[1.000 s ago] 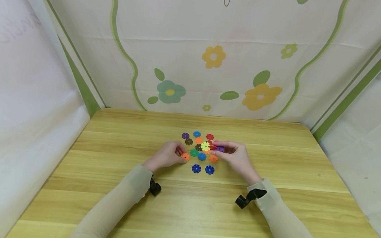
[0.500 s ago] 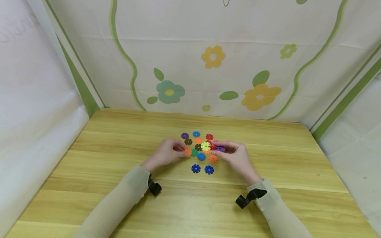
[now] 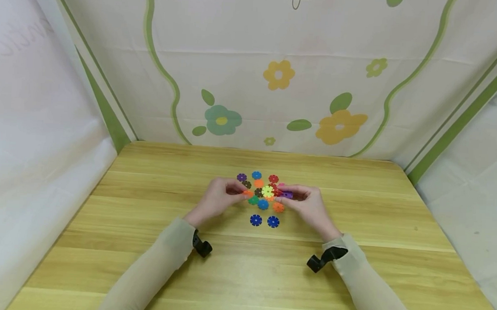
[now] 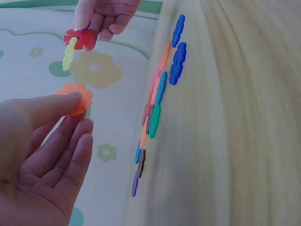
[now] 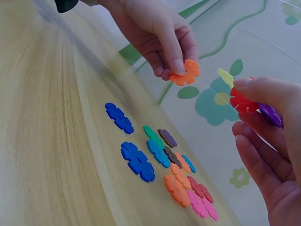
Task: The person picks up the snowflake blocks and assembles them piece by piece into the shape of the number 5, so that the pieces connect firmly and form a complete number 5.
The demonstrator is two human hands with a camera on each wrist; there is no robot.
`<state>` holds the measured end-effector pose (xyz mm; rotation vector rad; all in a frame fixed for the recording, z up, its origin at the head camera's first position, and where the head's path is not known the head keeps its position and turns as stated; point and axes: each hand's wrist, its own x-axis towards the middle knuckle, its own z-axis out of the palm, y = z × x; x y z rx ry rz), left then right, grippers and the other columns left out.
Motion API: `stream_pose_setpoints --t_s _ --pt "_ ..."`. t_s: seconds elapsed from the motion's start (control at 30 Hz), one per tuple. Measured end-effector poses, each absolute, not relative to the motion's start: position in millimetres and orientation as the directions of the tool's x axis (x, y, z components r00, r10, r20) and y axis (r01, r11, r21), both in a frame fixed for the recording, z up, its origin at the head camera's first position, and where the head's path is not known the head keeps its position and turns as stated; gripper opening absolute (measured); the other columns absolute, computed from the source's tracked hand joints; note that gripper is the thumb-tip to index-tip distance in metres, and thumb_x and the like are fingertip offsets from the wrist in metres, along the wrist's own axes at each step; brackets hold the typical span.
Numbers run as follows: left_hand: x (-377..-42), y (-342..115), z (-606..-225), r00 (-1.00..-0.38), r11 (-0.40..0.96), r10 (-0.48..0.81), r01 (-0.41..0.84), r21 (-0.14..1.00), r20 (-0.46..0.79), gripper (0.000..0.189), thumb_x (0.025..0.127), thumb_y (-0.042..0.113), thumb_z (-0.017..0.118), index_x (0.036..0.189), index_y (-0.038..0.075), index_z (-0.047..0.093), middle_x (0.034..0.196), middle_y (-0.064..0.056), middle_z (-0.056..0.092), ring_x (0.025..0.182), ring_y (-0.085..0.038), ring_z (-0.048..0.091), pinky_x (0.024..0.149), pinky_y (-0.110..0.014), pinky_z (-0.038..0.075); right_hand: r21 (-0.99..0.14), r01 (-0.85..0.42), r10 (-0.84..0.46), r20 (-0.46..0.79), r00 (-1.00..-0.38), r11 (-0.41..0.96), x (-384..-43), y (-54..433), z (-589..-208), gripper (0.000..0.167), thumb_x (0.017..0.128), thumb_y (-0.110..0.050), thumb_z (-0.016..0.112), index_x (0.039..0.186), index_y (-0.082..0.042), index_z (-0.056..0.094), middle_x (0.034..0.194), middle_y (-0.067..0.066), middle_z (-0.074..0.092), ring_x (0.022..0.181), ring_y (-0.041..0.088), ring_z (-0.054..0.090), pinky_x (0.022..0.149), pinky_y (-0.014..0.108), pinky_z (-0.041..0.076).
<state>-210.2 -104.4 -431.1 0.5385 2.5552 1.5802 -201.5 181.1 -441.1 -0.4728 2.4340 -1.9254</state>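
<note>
Between thumb and fingers, my left hand (image 3: 219,199) pinches an orange notched plastic disc (image 5: 186,73), raised above the table. My right hand (image 3: 306,203) grips a joined set of discs: a red disc (image 5: 243,100) under the thumb, a yellow disc (image 3: 267,191) on its left side and a purple disc (image 5: 271,115) on its right side. The orange disc and the yellow one face each other with a small gap, as the left wrist view shows. Part of the red disc is covered by my right thumb.
Several loose discs lie flat below the hands, among them a green disc (image 4: 154,121), a pink disc (image 5: 197,204) and a brown disc (image 5: 172,156). Two dark blue discs (image 3: 256,220) lie nearer on the wooden table (image 3: 243,275). A flower-printed cloth (image 3: 251,95) stands behind.
My left hand has moved up and to the right with the orange disc, closer to the joined discs. The right hand has stayed nearly still.
</note>
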Motion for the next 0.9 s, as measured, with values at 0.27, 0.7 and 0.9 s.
stream_pose_setpoints --t_s 0.27,0.7,0.9 --pt "-206 -99 -432 -0.919 0.329 0.347 0.308 0.892 0.189 0.008 0.089 0.012 0.081 0.095 0.018 0.079 0.093 0.005 0.072 0.084 -0.021 0.069 0.074 -0.032 0.059 -0.943 -0.256 -0.233 0.205 -0.951 0.214 -201 179 -443 0.034 0.083 -0.026 0.088 0.112 -0.014 0.079 0.111 0.002 0.075 0.094 0.028 0.069 0.075 0.029 0.058" --pt "-201 -91 -431 -0.922 0.343 0.323 0.326 0.881 0.216 0.012 0.088 0.006 0.081 0.096 0.016 0.079 0.093 0.005 0.072 0.082 -0.013 0.069 0.074 -0.028 0.059 -0.939 -0.256 -0.225 0.204 -0.953 0.229 -201 174 -447 0.031 0.083 -0.028 0.088 0.110 -0.015 0.080 0.110 0.001 0.075 0.095 0.026 0.069 0.076 0.030 0.059" --pt "-202 -89 -432 -0.922 0.345 0.315 0.334 0.877 0.226 0.010 0.089 0.007 0.080 0.096 0.013 0.079 0.093 0.005 0.072 0.082 -0.013 0.069 0.074 -0.028 0.059 -0.938 -0.266 -0.249 0.209 -0.946 0.224 -199 172 -447 0.033 0.084 -0.028 0.087 0.113 -0.015 0.079 0.111 0.003 0.074 0.094 0.027 0.069 0.076 0.031 0.059"
